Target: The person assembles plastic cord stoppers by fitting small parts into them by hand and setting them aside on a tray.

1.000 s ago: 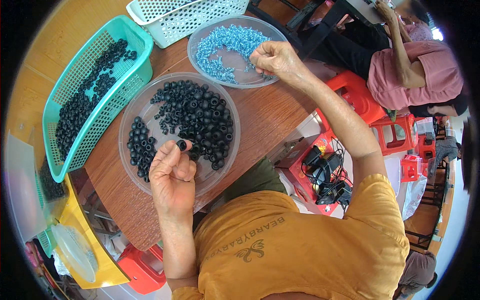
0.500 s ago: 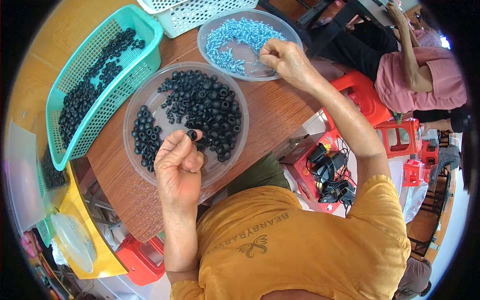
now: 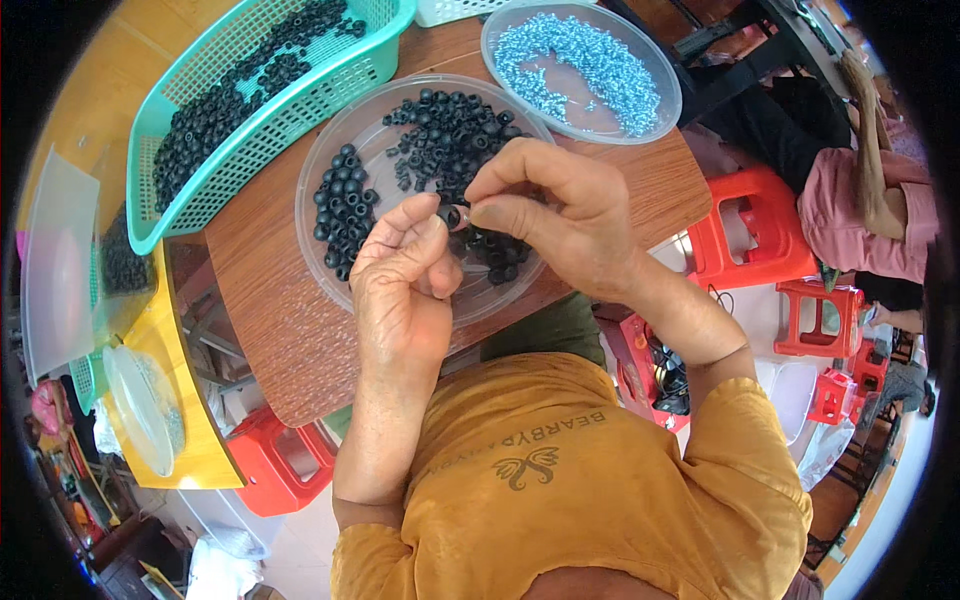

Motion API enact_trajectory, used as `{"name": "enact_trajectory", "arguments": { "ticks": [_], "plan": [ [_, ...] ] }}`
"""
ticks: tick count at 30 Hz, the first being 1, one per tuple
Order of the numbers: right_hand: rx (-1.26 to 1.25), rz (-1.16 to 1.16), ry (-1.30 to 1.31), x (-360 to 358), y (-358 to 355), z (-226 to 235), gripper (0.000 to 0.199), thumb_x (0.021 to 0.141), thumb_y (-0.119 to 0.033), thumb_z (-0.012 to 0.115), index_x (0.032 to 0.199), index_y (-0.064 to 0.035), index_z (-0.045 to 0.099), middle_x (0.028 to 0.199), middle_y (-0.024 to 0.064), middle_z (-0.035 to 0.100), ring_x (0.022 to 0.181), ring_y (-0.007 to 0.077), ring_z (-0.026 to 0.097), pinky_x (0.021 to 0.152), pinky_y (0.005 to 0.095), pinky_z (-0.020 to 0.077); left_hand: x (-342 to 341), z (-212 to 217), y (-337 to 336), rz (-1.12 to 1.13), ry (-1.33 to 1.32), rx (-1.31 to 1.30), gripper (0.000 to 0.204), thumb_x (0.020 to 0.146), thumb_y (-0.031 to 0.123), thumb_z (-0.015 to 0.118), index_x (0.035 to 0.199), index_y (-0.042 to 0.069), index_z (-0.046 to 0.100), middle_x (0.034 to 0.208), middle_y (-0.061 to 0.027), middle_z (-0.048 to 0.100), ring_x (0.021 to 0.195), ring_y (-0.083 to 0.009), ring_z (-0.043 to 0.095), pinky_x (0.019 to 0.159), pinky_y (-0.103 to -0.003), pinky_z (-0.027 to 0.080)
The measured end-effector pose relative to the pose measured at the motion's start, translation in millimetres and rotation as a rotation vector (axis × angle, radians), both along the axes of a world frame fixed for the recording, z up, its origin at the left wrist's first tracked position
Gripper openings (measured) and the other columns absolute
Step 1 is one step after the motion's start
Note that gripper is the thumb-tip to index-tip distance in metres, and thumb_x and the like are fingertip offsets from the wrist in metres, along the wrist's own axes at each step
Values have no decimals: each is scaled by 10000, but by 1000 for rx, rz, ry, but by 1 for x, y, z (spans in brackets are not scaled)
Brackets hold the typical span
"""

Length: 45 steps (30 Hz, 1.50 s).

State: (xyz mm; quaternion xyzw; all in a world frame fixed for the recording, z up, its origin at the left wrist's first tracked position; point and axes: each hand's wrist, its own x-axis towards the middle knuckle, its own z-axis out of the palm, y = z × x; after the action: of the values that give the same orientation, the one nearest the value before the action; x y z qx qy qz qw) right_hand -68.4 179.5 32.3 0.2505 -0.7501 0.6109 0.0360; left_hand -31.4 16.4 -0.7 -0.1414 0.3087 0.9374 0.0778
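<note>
Here we see both hands (image 3: pixel 480 235) pinched together on one black ring (image 3: pixel 449 214); the green basket (image 3: pixel 260 90) holds many, the clear tray (image 3: pixel 330 170) more.

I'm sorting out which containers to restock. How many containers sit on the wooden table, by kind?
Clear round trays: 2, one with black rings, one with blue screws
Teal basket: 1
White basket: 1
Total: 4
</note>
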Motion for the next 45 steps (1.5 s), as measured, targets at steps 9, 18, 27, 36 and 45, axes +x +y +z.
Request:
{"name": "enact_trajectory", "arguments": {
  "ticks": [9,18,27,36,45],
  "plan": [
    [72,-66,349,1,-13,-13,175,707,23,690,851,-12,598,740,107,569,692,278,560,600,344,447,7,1,1,61,23,-42,213,811,-6,656,1010,8,580,798,-26,604,558,-89,483,507,-204,363],
    [54,-69,-118,0,-8,-5,197,696,-20,739,855,-2,624,742,38,597,674,109,564,605,246,460,8,2,3,25,-15,-31,212,795,-35,647,995,0,588,802,-33,604,578,-91,490,518,-195,364],
    [-96,187,-497,-16,1,-3,154,743,-16,711,879,-2,640,786,15,625,720,69,580,649,201,470,5,0,2,-69,46,-144,133,784,-4,674,911,-14,634,773,-60,639,523,-80,467,477,-179,347],
    [24,-65,-29,-3,-15,-7,96,733,0,682,816,6,635,724,77,612,669,166,586,596,296,462,-4,-4,-12,-42,-29,68,151,784,55,666,923,8,626,818,-63,651,541,-75,454,514,-221,336],
    [207,-95,607,16,-38,-35,232,675,-11,636,902,-60,634,733,66,530,653,245,520,553,336,423,-19,1,-23,80,-141,234,167,811,59,658,964,29,599,917,-95,648,638,-105,515,579,-249,391]
  ]
}}
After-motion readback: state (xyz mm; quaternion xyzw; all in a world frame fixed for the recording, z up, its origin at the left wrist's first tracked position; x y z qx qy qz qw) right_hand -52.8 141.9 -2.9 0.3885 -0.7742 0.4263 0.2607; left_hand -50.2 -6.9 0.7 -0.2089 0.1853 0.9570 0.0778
